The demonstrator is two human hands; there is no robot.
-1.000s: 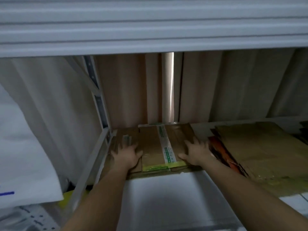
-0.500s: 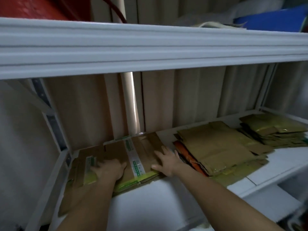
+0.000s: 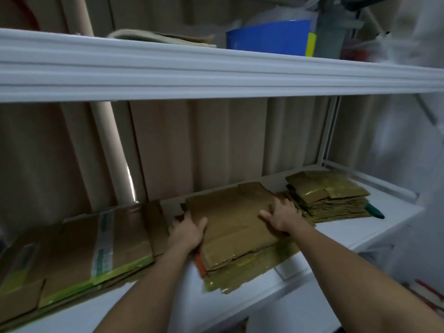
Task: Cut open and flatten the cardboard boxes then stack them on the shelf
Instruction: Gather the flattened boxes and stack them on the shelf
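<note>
Three stacks of flattened cardboard lie along the white shelf (image 3: pixel 149 306). Farthest left sits the taped stack (image 3: pixel 79 248), brown sheets crossed by a pale strip of printed tape and edged in green at the front. Just beside it the left hand (image 3: pixel 186 230) rests on the left edge of the middle stack (image 3: pixel 233 227), thumb lying over the top sheet and fingers spread flat toward the gap between the two piles. The middle stack is plain brown on top, with an orange edge and glossy taped sheets showing underneath at the front. On its right side the right hand (image 3: pixel 282 216) presses down with fingers splayed — the two hands are well apart, one at each side of the pile. Further right lies a smaller stack (image 3: pixel 329 195), with a green object (image 3: pixel 374 211) poking out beside it. Above, an upper shelf (image 3: pixel 216 73) carries a blue box (image 3: pixel 269 37).
</note>
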